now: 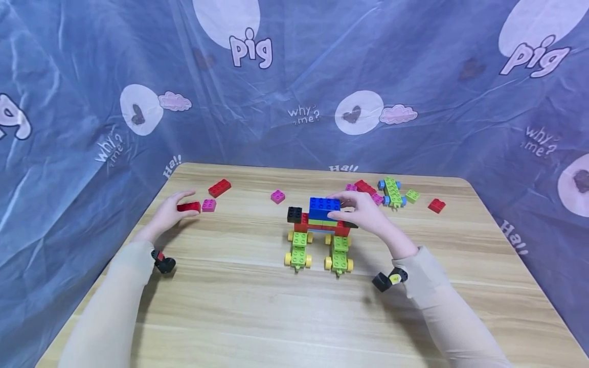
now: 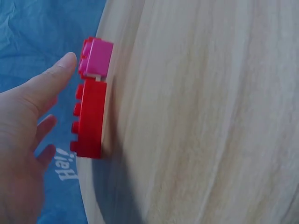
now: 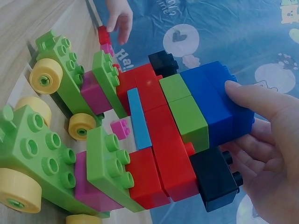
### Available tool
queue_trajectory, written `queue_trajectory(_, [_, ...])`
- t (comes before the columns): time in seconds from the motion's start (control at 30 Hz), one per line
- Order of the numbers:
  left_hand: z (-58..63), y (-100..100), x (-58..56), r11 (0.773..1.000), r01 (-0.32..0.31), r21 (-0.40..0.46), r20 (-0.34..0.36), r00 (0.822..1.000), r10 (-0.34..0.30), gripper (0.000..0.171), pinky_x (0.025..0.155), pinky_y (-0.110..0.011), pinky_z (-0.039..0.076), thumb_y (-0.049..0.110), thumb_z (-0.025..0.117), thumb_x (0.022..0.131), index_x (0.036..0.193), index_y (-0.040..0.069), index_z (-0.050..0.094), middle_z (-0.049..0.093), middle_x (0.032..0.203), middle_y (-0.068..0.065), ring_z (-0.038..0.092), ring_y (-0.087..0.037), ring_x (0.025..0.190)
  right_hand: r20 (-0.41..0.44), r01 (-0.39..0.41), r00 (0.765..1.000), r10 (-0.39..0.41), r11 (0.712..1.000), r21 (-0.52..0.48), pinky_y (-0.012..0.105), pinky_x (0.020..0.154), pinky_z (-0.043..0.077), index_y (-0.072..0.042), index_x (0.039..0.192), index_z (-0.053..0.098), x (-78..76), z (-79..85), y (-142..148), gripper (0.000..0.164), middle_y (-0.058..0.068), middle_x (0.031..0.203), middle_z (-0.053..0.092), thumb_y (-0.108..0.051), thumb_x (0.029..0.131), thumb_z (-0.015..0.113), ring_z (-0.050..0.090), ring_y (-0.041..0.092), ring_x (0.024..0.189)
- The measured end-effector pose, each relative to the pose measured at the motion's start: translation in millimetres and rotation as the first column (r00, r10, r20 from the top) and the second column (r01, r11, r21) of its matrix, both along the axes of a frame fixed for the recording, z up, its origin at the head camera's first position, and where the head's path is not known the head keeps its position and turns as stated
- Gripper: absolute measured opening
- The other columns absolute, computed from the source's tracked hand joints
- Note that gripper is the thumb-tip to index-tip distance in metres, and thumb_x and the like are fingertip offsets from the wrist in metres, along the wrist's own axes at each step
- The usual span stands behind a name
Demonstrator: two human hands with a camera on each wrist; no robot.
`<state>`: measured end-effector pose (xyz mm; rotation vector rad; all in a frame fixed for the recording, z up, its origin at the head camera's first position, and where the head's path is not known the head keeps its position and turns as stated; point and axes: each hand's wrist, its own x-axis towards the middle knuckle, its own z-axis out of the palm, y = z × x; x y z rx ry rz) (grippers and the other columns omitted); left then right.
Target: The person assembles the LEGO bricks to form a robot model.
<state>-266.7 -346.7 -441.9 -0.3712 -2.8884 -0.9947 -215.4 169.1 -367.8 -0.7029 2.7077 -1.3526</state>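
Note:
My right hand (image 1: pixel 368 210) holds the blue bricks (image 1: pixel 324 208) at the top of a built model, its thumb on one side and the other fingers behind. Below the blue sit lime bricks (image 3: pixel 188 110), red bricks (image 3: pixel 172 154) and black bricks (image 3: pixel 216 179) at both ends. Two lime wheeled bases (image 1: pixel 299 250) with yellow wheels (image 3: pixel 46 76) carry the model. At the left, my left hand (image 1: pixel 162 217) reaches around a red brick (image 2: pixel 92 119) with thumb and fingers spread; a gap shows between them and the brick in the left wrist view.
Beyond the left hand lie a pink brick (image 1: pixel 209 205) and another red brick (image 1: pixel 219 188). A lone pink brick (image 1: pixel 278 196) sits mid-table. At the back right are a lime wheeled base (image 1: pixel 392 192) with blue wheels, a lime brick (image 1: pixel 412 196) and a red brick (image 1: pixel 436 205).

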Motion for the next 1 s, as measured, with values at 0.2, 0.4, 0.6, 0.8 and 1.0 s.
queue_trajectory(0.2, [-3.8, -5.4, -3.5, 1.000, 0.004, -0.022, 0.050, 0.999, -0.003, 0.070, 0.109, -0.060, 0.027, 0.019, 0.071, 0.087, 0.142, -0.007, 0.037, 0.037, 0.144, -0.033, 0.034, -0.050, 0.132, 0.010, 0.011, 1.000, -0.011, 1.000, 0.001, 0.049, 0.093, 0.052, -0.004, 0.122, 0.064, -0.3, -1.6, 1.1, 0.045, 0.017, 0.118, 0.066, -0.025, 0.084, 0.075, 0.065, 0.034, 0.106])
queue_trajectory(0.4, [-11.4, -8.6, -5.5, 0.999, 0.005, -0.052, 0.048, 0.999, -0.003, 0.065, 0.109, -0.060, 0.028, 0.019, 0.068, 0.090, 0.141, -0.008, 0.038, 0.040, 0.140, -0.035, 0.036, -0.051, 0.130, 0.003, 0.015, 1.000, -0.015, 1.000, 0.009, 0.050, 0.093, 0.052, -0.004, 0.122, 0.064, -0.5, -1.1, 0.4, 0.045, 0.016, 0.115, 0.067, -0.025, 0.084, 0.075, 0.065, 0.034, 0.105])
queue_trajectory(0.6, [-17.1, -10.5, -6.7, 0.997, 0.023, -0.071, 0.032, 0.999, -0.021, 0.056, 0.107, -0.059, 0.030, 0.006, 0.065, 0.090, 0.137, -0.012, 0.040, 0.041, 0.137, -0.038, 0.039, -0.053, 0.127, 0.000, 0.008, 1.000, -0.008, 1.000, 0.017, 0.050, 0.093, 0.051, -0.005, 0.122, 0.064, -0.1, -0.1, -0.9, 0.045, 0.016, 0.119, 0.066, -0.025, 0.084, 0.076, 0.065, 0.034, 0.107])
queue_trajectory(0.8, [-19.1, -9.8, -5.5, 0.995, 0.028, -0.092, 0.037, 0.999, -0.025, 0.050, 0.105, -0.060, 0.031, 0.003, 0.061, 0.091, 0.135, -0.013, 0.042, 0.042, 0.134, -0.039, 0.040, -0.054, 0.124, 0.001, 0.010, 1.000, -0.010, 1.000, 0.014, 0.050, 0.093, 0.052, -0.006, 0.122, 0.065, -1.1, -1.1, -0.8, 0.045, 0.015, 0.118, 0.066, -0.025, 0.083, 0.076, 0.065, 0.034, 0.106])
queue_trajectory(1.0, [-18.5, -8.8, -2.0, 0.996, -0.010, -0.090, 0.018, 1.000, 0.012, 0.048, 0.100, -0.060, 0.036, 0.004, 0.061, 0.092, 0.133, -0.013, 0.044, 0.045, 0.131, -0.039, 0.046, -0.052, 0.117, -0.002, 0.006, 1.000, -0.006, 1.000, 0.020, 0.049, 0.093, 0.052, -0.005, 0.123, 0.064, -1.5, -0.7, -0.9, 0.045, 0.016, 0.119, 0.066, -0.026, 0.084, 0.076, 0.065, 0.034, 0.107])
